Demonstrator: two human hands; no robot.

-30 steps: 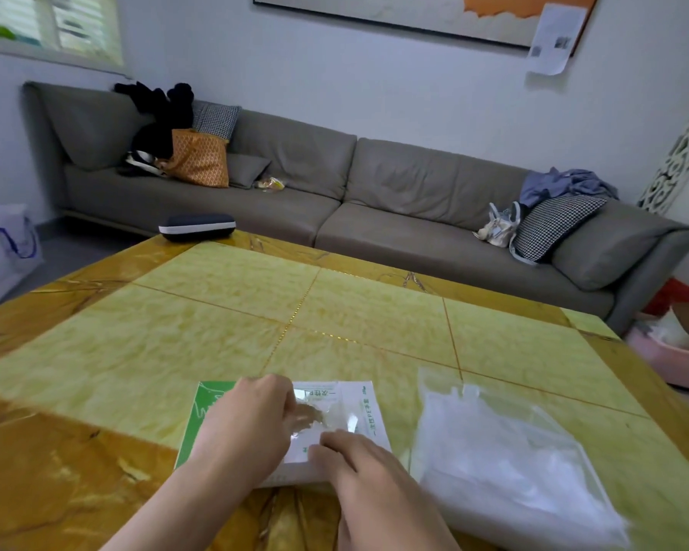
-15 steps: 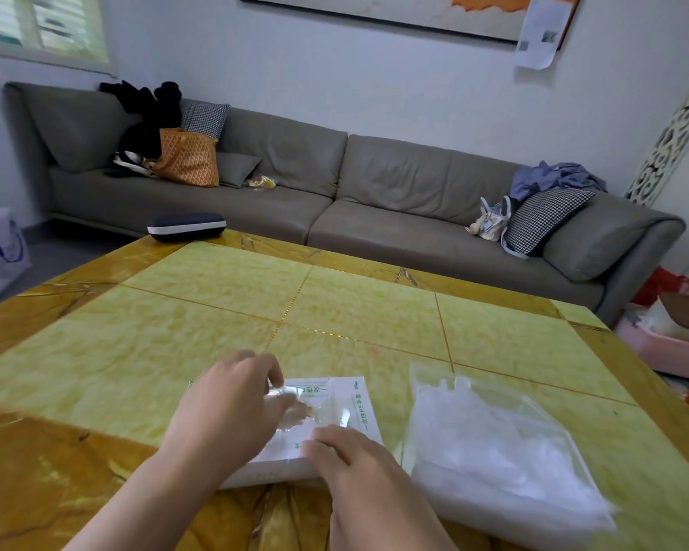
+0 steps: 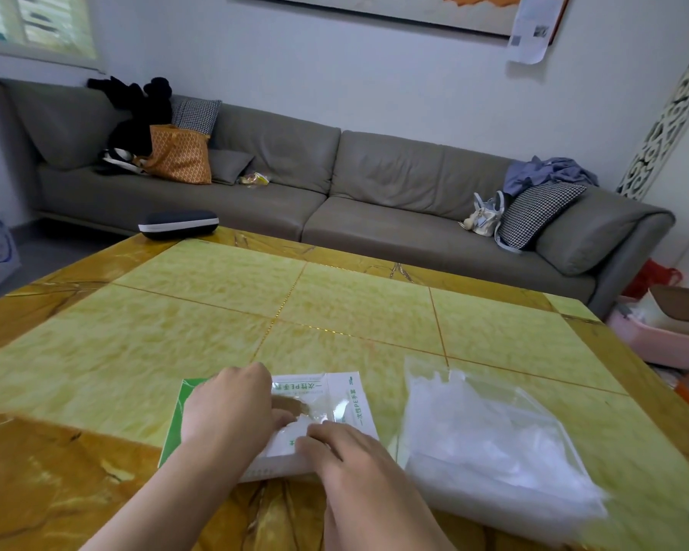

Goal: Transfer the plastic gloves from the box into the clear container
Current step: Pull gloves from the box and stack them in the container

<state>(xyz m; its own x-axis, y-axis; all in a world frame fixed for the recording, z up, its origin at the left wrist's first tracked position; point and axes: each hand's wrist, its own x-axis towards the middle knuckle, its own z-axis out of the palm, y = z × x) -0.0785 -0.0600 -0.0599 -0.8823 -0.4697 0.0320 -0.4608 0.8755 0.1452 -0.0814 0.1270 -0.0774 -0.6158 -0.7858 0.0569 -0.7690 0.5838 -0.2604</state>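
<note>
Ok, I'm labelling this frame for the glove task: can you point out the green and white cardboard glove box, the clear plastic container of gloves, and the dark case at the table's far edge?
green and white cardboard glove box [image 3: 355, 395], head view, white right panel.
clear plastic container [image 3: 494, 443], head view, top surface.
dark case [image 3: 178, 223], head view, lid middle.

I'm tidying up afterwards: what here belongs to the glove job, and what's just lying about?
Job: glove box; plastic gloves at its opening; clear container; left hand; right hand.
Lying about: black case; orange bag; checked cushion.
</note>
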